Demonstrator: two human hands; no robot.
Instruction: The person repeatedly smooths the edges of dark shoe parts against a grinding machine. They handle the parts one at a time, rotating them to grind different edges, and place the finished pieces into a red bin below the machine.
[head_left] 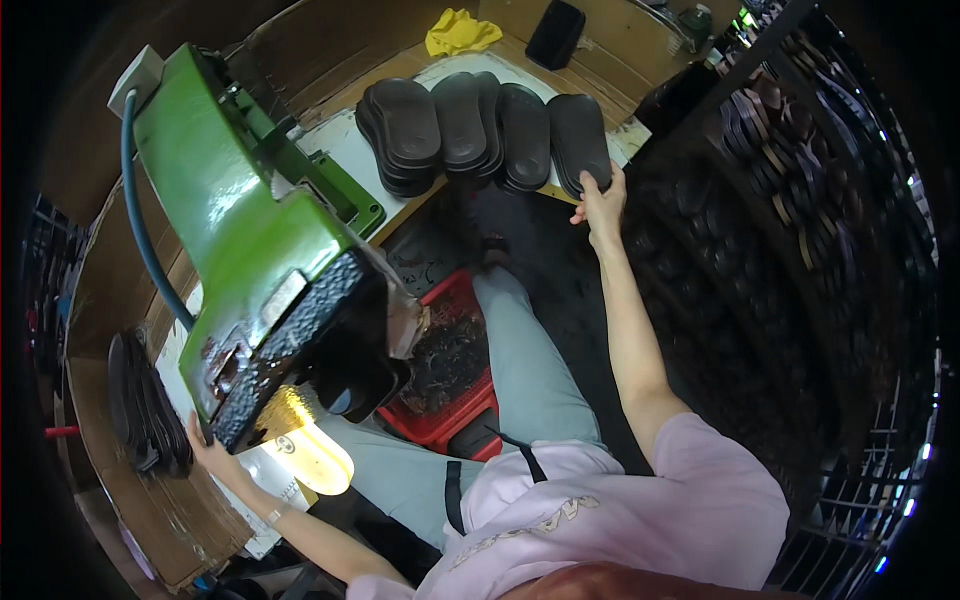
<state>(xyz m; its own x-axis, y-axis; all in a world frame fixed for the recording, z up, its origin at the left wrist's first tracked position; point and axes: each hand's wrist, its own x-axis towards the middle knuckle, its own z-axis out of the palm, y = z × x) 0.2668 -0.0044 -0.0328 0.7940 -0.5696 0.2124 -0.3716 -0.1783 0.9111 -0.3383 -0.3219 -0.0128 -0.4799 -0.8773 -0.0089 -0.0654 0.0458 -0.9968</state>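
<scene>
My right hand [604,205] is at the near end of the rightmost stack of dark shoe soles [578,135], its thumb and fingers closed on the end of a sole. Several more stacks of dark soles [463,120] stand in a row to its left on the white tabletop. Low on the left, my left hand [212,462] reaches up beside the lower end of a green machine [225,190]; its fingertips are partly hidden there. Close by, a rounded, sole-shaped piece [318,460] glows yellow under a lamp. Dark soles [145,405] lean together left of that hand.
A red basket [478,420] with dark scraps sits on the floor between my legs. Cardboard walls [335,45] edge the table, with a yellow cloth [462,33] at the back. Racks of footwear parts [790,170] stand at right. A blue cable [140,220] runs along the machine.
</scene>
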